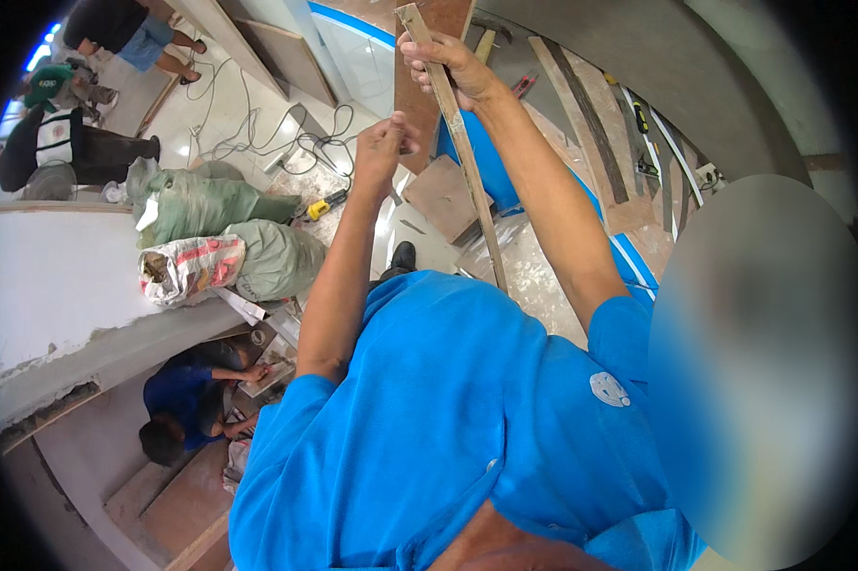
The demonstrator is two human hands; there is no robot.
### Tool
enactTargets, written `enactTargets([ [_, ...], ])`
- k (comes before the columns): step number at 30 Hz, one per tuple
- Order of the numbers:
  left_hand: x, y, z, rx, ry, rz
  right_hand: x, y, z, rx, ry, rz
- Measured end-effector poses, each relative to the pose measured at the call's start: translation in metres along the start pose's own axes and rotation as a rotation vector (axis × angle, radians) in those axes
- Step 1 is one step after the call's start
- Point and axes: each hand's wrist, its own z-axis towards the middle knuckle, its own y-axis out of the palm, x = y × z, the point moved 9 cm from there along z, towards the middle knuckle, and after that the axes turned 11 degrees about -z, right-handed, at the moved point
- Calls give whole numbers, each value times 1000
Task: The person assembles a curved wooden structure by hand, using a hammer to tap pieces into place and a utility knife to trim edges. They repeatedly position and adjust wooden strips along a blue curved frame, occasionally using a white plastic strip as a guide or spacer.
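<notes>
My right hand [448, 68] is wrapped round the upper part of a long, narrow wooden strip [467, 157]. The strip slants down toward the front of my blue shirt. Left of it, my left hand [383, 154] is raised with its fingers curled in, apart from the strip. Whatever those fingers hold, if anything, is hidden. Beyond my right wrist lies a red utility knife [524, 86] among wooden boards. A square brown board piece [448, 195] sits below and behind the strip.
Stuffed green sacks [210, 205] and a white-and-red sack [191, 271] stand at left, near a yellow power tool [326, 205]. Cables [248, 128] tangle across the floor. Long wood strips [591, 124] lie at right. A person [186, 400] crouches lower left; others are upper left.
</notes>
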Motion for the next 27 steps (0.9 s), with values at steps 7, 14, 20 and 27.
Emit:
enactTargets([
  [7,26,57,-21,-127,214,628,1,1,9,115,-69,-196],
  [14,21,98,-32,-476,-217,335,-23,-4,-11,69,-80,-215],
  [20,23,91,-58,-616,-303,-10,-29,37,-19,-10,54,-116],
  [27,-20,72,-32,-647,-139,338,5,12,-5,-175,19,-53],
])
